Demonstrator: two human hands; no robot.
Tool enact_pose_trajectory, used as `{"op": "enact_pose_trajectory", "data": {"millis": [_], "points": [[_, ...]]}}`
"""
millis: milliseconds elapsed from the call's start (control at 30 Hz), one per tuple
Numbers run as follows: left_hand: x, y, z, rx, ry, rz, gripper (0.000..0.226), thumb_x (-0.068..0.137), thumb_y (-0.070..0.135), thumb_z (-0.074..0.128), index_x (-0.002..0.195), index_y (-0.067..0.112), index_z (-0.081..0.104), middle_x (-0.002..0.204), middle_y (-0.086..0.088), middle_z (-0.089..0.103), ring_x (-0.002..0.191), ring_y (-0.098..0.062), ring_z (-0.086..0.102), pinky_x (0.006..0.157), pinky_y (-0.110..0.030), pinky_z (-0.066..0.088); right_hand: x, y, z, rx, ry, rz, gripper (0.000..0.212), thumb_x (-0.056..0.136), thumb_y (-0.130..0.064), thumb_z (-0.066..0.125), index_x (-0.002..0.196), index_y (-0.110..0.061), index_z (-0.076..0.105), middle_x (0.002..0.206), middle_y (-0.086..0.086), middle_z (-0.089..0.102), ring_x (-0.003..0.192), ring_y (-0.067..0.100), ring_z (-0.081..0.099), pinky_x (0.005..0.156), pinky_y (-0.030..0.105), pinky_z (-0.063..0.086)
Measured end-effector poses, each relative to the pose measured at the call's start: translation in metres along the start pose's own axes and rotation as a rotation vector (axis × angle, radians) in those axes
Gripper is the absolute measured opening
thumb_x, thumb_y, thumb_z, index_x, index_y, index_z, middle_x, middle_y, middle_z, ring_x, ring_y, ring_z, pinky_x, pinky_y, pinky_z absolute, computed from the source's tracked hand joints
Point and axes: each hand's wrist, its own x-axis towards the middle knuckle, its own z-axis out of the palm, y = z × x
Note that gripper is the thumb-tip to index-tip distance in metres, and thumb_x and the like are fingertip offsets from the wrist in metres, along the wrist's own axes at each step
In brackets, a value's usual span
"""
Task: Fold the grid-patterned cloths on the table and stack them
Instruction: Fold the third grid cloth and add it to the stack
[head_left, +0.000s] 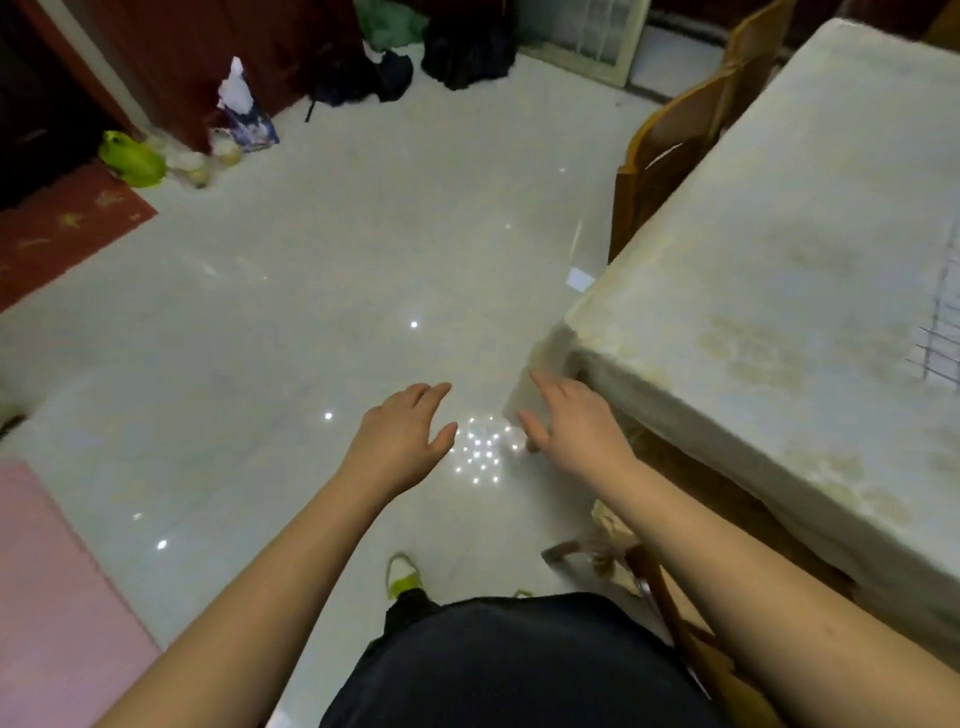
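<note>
Bare floor (311, 312) lies open ahead; table (779, 249) corner and wooden chair (670, 156) block the right.

The surface (779, 249) is on my right, and a cloth (943, 353) lies on its far right edge (only a bit shows). A chair (670, 156) stands behind the surface. My left hand (402, 441) and right hand (574, 426) are over the floor (311, 291), with bags (467, 47) far ahead.

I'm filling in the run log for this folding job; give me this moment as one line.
left hand: open, empty, over floor | right hand: open, empty, beside table corner | grid cloth: on table's right edge, untouched
</note>
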Motion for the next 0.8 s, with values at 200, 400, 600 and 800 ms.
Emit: {"op": "enact_pose_trajectory", "data": {"millis": [200,400,600,800], "points": [[0.098,-0.014,-0.034,0.04,-0.022,0.308,0.057,0.098,0.045,0.042,0.15,0.024,0.03,0.149,0.0,0.041,0.132,-0.02,0.042,0.103,-0.037,0.039,0.033,0.014,-0.025,0.078,0.157,0.304,0.059,0.098,-0.047,0.043,0.148,-0.018,0.033,0.145,0.006,0.047,0.13,0.024,0.044,0.108,0.036,0.033],[0.163,-0.045,-0.074,0.076,-0.06,0.515,0.058,0.097,0.046,0.042,0.149,0.026,0.03,0.148,0.002,0.041,0.132,-0.019,0.041,0.103,-0.038,0.039,0.065,-0.015,-0.045,0.167,0.31,0.551,0.059,0.098,-0.05,0.04,0.149,-0.022,0.031,0.15,0.002,0.04,0.135,0.023,0.04,0.111,0.038,0.031],[0.216,-0.035,-0.089,0.102,-0.097,0.685,0.059,0.096,0.047,0.043,0.149,0.026,0.03,0.148,-0.001,0.042,0.132,-0.021,0.043,0.104,-0.04,0.041,0.078,-0.017,-0.046,0.191,0.355,0.706,0.06,0.097,-0.052,0.04,0.149,-0.024,0.03,0.152,-0.001,0.038,0.138,0.022,0.037,0.112,0.039,0.03],[0.271,0.005,-0.088,0.118,-0.125,0.833,0.059,0.096,0.048,0.042,0.149,0.026,0.028,0.149,-0.001,0.041,0.132,-0.022,0.043,0.103,-0.041,0.041,0.101,0.012,-0.042,0.205,0.364,0.816,0.061,0.098,-0.054,0.036,0.15,-0.023,0.029,0.153,0.001,0.036,0.139,0.022,0.035,0.113,0.04,0.028]]}}
